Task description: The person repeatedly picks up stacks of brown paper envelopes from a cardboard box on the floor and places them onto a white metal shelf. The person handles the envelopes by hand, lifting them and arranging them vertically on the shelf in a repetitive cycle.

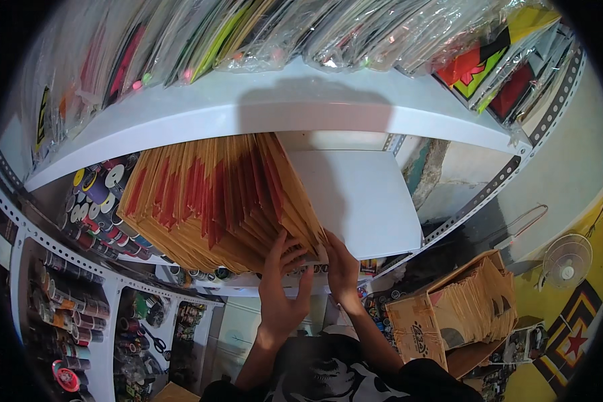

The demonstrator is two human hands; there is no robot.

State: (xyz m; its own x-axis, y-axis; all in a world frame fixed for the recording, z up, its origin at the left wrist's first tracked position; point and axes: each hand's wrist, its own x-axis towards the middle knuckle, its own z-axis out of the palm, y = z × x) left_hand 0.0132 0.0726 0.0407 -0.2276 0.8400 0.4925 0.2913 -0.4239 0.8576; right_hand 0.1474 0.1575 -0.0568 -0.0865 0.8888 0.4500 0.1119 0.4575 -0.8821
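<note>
A tight row of brown paper envelopes [241, 201], several with red parts, stands on edge on a white metal shelf [362, 201]. My left hand [284, 286] is at the near edge of the row, its fingers spread against or just before the lower corners; whether they touch is hard to tell. My right hand [340, 266] is at the row's right end, its fingertips at the near corner of the last envelopes. Its fingers are partly hidden behind that corner, so a grip cannot be made out.
Above is a shelf [301, 118] packed with plastic-sleeved flat items [261, 40]. Spools [100, 201] fill the left side. Lower left stand racks of rolls [75, 311] and scissors [156, 341]. A cardboard box [417, 326] of brown sheets and a fan [567, 261] are at right.
</note>
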